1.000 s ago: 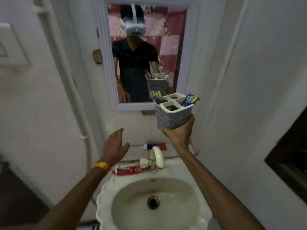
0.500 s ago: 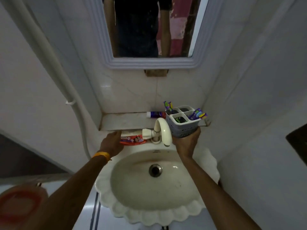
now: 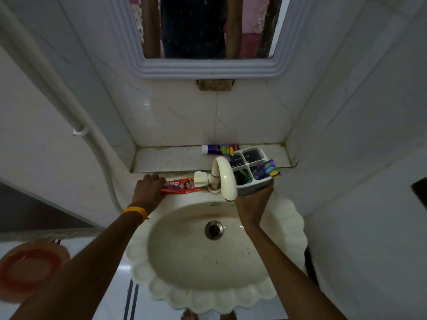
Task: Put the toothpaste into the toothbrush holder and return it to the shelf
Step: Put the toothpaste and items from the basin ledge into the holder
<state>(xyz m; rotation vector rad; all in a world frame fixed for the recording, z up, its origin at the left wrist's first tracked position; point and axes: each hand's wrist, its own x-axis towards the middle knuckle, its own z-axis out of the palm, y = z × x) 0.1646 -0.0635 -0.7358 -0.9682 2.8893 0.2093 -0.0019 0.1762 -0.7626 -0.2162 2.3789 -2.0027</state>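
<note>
Head view: looking down on a cream scalloped sink (image 3: pixel 286 229), which is serving as the landmark for every place below.
Toothpaste: a red tube (image 3: pixel 181 186) is lying flat on the sink's back rim, just left of the tap (image 3: pixel 225 176), with its long side running left to right.
Left hand: the left hand (image 3: pixel 149 192) is resting palm down at the left end of the tube, at the sink's back left corner; its fingers are curling over that end and touching it, but whether the grip is closing round the tube or only lying on it cannot be told. An orange band (image 3: pixel 135 210) is sitting on the wrist.
Right hand: the right hand (image 3: pixel 253 204) is reaching up from over the sink's right side and its grip is wrapping the lower body of the toothbrush holder (image 3: pixel 251 172) from below.
Toothbrush holder: a grey basket with a white top split into four compartments is being held above the sink's back right rim, just right of the tap spout, which is overlapping its left edge.
Holder contents: purple and yellow-green brush ends (image 3: pixel 268 170) are sticking out of the front right compartment, and more are showing at its left side; the back right compartment is looking dark.
Shelf: a pale stone shelf (image 3: pixel 171 158) is running along the wall behind the sink.
Second tube: a white-capped blue and red tube (image 3: pixel 216 149) is lying on the shelf, behind the tap.
Mirror: a framed mirror (image 3: pixel 203 70) is hanging on the wall above the sink.
</note>
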